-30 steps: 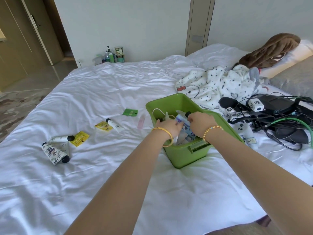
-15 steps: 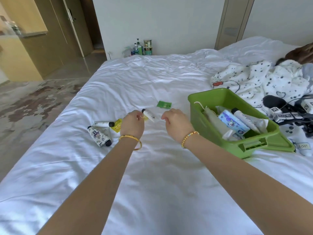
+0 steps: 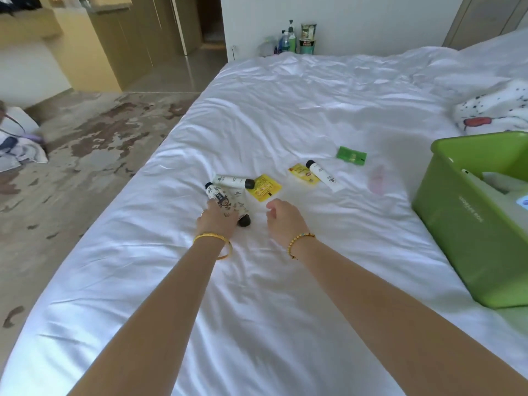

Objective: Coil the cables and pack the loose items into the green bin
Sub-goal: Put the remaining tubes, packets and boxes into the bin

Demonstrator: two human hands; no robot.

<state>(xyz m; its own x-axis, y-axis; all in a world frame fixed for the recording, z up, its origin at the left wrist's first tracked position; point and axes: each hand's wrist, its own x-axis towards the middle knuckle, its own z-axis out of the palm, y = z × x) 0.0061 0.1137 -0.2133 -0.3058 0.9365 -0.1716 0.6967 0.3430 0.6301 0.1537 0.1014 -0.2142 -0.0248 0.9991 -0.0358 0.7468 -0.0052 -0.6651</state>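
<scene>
On the white bed, my left hand rests on a patterned tube with a dark cap, fingers curled over its near end. My right hand hovers just right of it, fingers loosely bent and holding nothing. Beyond lie a white tube with a black cap, a yellow sachet, a second yellow sachet, another white tube, a green sachet and a faint pink item. The green bin stands at the right edge with items inside. No cables are in view.
A spotted white blanket lies beyond the bin. Bottles and jars stand on the floor past the bed's far edge. The bed's left edge drops to a mottled floor, where a bag and cloth lie.
Both hands left the bin and moved left across the bed. My left hand now lies on the patterned tube. The view has swung left, pushing the bin to the right edge.
</scene>
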